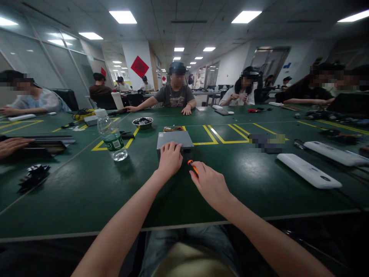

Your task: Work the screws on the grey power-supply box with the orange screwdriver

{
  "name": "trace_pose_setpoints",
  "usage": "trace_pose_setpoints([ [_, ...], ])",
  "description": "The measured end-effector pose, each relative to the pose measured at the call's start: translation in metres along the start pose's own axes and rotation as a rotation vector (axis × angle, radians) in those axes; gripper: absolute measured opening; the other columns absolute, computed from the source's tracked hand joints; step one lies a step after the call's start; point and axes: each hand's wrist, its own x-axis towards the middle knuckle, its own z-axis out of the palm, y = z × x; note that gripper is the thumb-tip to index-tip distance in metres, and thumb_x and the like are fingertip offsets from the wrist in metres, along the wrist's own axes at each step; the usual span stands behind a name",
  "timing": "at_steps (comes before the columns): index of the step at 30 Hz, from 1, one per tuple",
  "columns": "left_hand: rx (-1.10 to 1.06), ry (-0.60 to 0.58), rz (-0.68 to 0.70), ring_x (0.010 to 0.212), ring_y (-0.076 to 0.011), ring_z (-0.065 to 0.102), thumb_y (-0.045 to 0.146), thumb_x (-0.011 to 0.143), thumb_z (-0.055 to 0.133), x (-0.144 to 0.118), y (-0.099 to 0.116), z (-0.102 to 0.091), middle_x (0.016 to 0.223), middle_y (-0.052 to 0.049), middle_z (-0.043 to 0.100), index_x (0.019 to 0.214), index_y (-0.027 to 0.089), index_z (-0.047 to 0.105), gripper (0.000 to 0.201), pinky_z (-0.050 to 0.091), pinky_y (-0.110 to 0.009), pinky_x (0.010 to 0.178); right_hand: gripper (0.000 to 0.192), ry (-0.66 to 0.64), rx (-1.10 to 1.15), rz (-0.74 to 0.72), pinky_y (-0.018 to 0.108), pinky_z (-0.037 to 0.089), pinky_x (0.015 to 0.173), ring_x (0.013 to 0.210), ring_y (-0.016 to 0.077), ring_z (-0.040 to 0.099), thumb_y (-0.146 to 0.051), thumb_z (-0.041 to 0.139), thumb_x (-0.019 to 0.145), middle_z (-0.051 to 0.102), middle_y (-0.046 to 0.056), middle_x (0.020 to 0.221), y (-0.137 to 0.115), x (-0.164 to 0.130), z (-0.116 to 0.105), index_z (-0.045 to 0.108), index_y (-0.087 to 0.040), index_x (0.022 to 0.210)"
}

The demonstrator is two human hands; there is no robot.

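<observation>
On the green table in front of me sits a grey metal box that looks like a computer power supply, with a bundle of coloured wires behind it. My left hand grips its near edge, fingers bent over the top and hiding much of the front side. In my right hand is a screwdriver with an orange and black handle, pointed at the box's near right corner. Its shaft is hard to make out against the dark table, so I cannot tell whether the tip touches the box.
A water bottle stands left of the box, near a metal bowl of small dark parts. White power banks with cables lie at the right. Another person's hand rests at the far left. Several people sit around the table.
</observation>
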Motion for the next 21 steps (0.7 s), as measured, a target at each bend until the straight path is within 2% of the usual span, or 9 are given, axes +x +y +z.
trace_pose_setpoints([
  [7,-0.094,0.055,0.017,0.116,-0.0237,0.043,0.015,0.081,0.041,-0.005,-0.005,0.007,0.124,-0.008,0.051,0.112,0.018,0.053,0.033,0.03,-0.04,0.097,0.018,-0.094,0.113,0.206,0.028,0.039,0.047,0.063,0.0235,0.065,-0.025,0.046,0.086,0.066,0.01,0.08,-0.012,-0.003,0.004,0.047,-0.017,0.102],
  [13,-0.121,0.04,0.022,0.119,-0.0225,0.042,0.015,0.081,0.042,-0.006,-0.006,0.008,0.124,-0.007,0.053,0.114,0.018,0.051,0.035,0.027,-0.041,0.099,0.017,-0.075,0.342,0.392,0.03,0.043,0.053,0.064,0.0239,0.064,-0.031,0.044,0.085,0.066,0.009,0.078,-0.016,-0.005,0.01,0.046,-0.017,0.096],
  [15,-0.125,0.039,0.021,0.119,-0.0228,0.043,0.015,0.08,0.042,-0.006,-0.005,0.007,0.124,-0.007,0.053,0.114,0.018,0.051,0.035,0.027,-0.041,0.099,0.018,-0.072,0.525,0.45,0.03,0.044,0.053,0.057,0.0197,0.063,-0.032,0.044,0.084,0.065,0.007,0.078,-0.018,-0.008,0.015,0.043,-0.017,0.095],
  [18,-0.129,0.043,0.019,0.119,-0.023,0.043,0.015,0.08,0.042,-0.006,-0.005,0.007,0.124,-0.007,0.054,0.114,0.018,0.052,0.035,0.028,-0.041,0.098,0.025,-0.093,0.952,0.562,0.025,0.043,0.044,0.043,0.0112,0.055,-0.038,0.046,0.083,0.064,0.002,0.079,-0.024,-0.012,0.024,0.038,-0.019,0.098],
  [21,-0.128,0.046,0.016,0.119,-0.0231,0.043,0.015,0.081,0.042,-0.007,-0.004,0.008,0.124,-0.007,0.054,0.114,0.018,0.052,0.035,0.028,-0.041,0.098,0.029,-0.061,1.329,0.693,0.019,0.037,0.038,0.041,0.0075,0.049,-0.042,0.048,0.082,0.062,-0.002,0.074,-0.029,-0.014,0.027,0.035,-0.02,0.096],
])
